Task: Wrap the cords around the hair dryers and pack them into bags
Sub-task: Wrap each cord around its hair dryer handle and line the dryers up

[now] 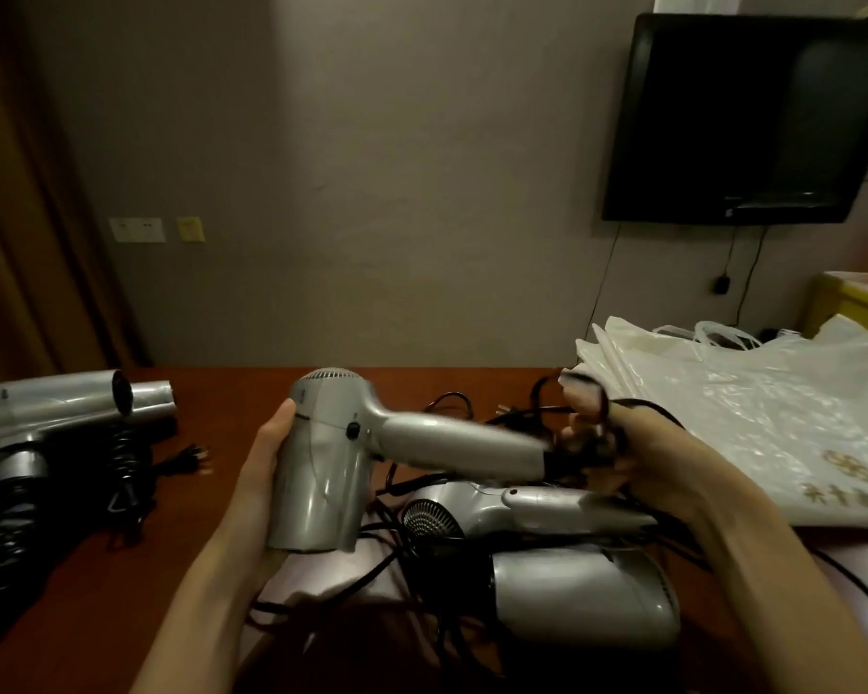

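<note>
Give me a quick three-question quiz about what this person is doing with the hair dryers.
1. True or false: the left hand grips the barrel of the held hair dryer.
2. What does the right hand hold? A) a plastic bag B) the black cord C) nothing
3. Fill in: the white plastic bags lie on the ____ side of the table.

Key: 1 true; 2 B; 3 right.
</note>
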The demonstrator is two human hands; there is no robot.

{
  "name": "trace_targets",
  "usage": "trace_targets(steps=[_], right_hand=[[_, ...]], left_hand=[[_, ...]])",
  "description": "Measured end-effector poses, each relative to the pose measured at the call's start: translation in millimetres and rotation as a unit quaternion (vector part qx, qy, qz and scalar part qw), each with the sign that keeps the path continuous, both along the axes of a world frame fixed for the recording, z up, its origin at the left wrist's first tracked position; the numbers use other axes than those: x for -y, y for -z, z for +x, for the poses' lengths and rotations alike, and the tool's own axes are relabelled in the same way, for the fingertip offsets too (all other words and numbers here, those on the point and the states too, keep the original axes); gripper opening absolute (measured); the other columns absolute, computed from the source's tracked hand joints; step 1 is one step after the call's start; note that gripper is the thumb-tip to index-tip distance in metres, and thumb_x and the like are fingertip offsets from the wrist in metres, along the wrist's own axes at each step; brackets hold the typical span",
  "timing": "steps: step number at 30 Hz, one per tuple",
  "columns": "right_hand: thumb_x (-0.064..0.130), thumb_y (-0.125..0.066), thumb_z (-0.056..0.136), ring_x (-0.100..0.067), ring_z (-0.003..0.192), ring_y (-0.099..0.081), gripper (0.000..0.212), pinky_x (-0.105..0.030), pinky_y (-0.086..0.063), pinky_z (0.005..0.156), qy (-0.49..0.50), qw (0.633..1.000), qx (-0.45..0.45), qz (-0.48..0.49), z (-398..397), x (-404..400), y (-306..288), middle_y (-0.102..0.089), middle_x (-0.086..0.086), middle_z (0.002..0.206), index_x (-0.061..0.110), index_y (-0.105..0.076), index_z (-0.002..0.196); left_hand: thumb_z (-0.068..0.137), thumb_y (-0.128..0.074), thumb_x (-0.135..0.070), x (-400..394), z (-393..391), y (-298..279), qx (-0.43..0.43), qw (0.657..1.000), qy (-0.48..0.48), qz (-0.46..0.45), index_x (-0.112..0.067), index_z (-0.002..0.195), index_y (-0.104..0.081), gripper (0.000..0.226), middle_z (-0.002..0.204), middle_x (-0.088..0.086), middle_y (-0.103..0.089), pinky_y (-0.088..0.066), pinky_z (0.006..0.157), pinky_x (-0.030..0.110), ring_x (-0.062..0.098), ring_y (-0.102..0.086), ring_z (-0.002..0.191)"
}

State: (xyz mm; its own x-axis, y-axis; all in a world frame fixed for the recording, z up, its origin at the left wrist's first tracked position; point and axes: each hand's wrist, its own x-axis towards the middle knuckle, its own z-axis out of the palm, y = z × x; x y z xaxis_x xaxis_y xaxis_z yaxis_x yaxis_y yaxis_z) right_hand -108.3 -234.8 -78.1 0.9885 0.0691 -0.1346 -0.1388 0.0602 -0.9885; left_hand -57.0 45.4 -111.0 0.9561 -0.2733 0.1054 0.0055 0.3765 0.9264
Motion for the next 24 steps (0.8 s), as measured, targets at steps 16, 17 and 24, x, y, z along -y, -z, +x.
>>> trace_targets(steps=[16, 17, 24], right_hand=[[0.056, -0.077, 0.064, -0.004, 0.035, -0.017, 0.054, -0.018, -0.013, 0.038, 0.077, 0.985, 0.132, 0.076, -2, 8, -6, -0.021, 0.007, 0.045, 0.007, -0.055, 0.07], [0.049, -0.069, 0.073, -0.004, 0.034, -0.017, 0.044, -0.018, -0.014, 0.038, 0.084, 0.984, 0.13, 0.088, 0, 4, -9, -0.021, 0.006, 0.046, 0.006, -0.062, 0.071], [0.038, -0.048, 0.089, -0.001, 0.033, -0.022, 0.037, -0.014, -0.014, 0.034, 0.123, 0.973, 0.11, 0.159, 24, -16, -25, -0.027, 0.006, 0.048, 0.007, -0.065, 0.1]], left_hand=[[0.089, -0.038, -0.055, -5, 8, 7, 0.035, 0.991, -0.123, -0.031, -0.021, 0.092, -0.067, 0.045, 0.069, -0.002, -0.071, -0.053, 0.052, 0.023, 0.01, -0.066, 0.058], [0.089, -0.04, -0.057, -8, 10, 7, 0.029, 0.99, -0.132, -0.037, -0.021, 0.089, -0.07, 0.047, 0.071, 0.001, -0.072, -0.054, 0.054, 0.025, 0.012, -0.066, 0.06], [0.031, -0.067, -0.091, -11, 32, 11, 0.046, 0.978, -0.203, -0.001, -0.022, 0.101, -0.068, 0.099, 0.084, 0.0, -0.074, -0.053, 0.06, 0.027, 0.012, -0.069, 0.071]])
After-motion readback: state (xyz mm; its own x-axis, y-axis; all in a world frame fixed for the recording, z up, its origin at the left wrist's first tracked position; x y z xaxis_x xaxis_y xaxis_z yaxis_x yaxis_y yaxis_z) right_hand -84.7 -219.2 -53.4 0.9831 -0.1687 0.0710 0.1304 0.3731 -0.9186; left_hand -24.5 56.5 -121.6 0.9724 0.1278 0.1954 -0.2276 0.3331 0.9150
